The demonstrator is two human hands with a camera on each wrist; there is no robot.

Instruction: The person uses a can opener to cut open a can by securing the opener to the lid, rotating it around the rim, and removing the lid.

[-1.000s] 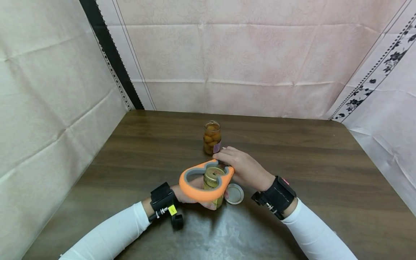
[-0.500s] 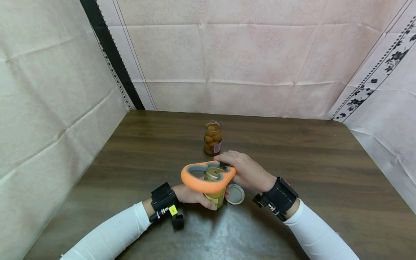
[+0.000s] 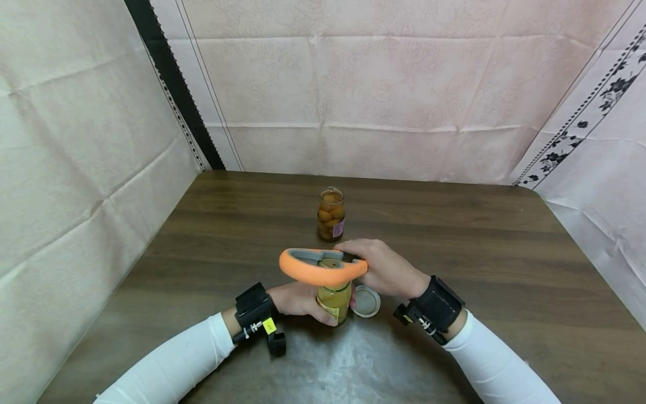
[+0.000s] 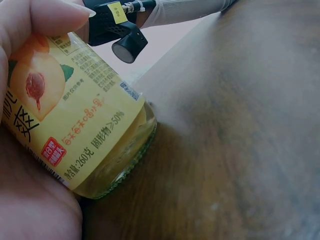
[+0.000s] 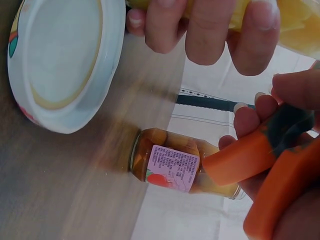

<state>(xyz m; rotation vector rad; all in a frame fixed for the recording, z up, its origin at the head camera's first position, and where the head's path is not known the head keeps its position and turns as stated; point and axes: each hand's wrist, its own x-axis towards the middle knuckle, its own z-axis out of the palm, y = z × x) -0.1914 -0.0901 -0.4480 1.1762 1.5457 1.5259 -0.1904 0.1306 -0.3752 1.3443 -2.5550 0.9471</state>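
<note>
My left hand (image 3: 301, 300) grips a glass jar of yellow peaches (image 3: 337, 306) low on its body, fingers wrapped round it. The jar's yellow peach label (image 4: 80, 115) fills much of the left wrist view. My right hand (image 3: 386, 268) holds an orange jar opener (image 3: 314, 275) with grey inner lining by its right end, at the dark joint. The opener's loop sits around the top of the jar, and the jar's gold lid (image 3: 330, 262) shows partly inside it. Close by the jar, a loose white lid (image 3: 367, 302) lies with its inside facing up.
Behind my hands an uncapped glass jar of brown round fruit (image 3: 330, 216) with a purple label (image 5: 172, 167) stands on the brown wooden table (image 3: 242, 224). Pale patterned cloth (image 3: 383, 90) hangs behind the table and at both sides.
The jar opener has tipped from a slanted, wide-looking loop to a flatter one around the jar top. My right hand has shifted slightly with it; my left hand and the jar stay nearly still.
</note>
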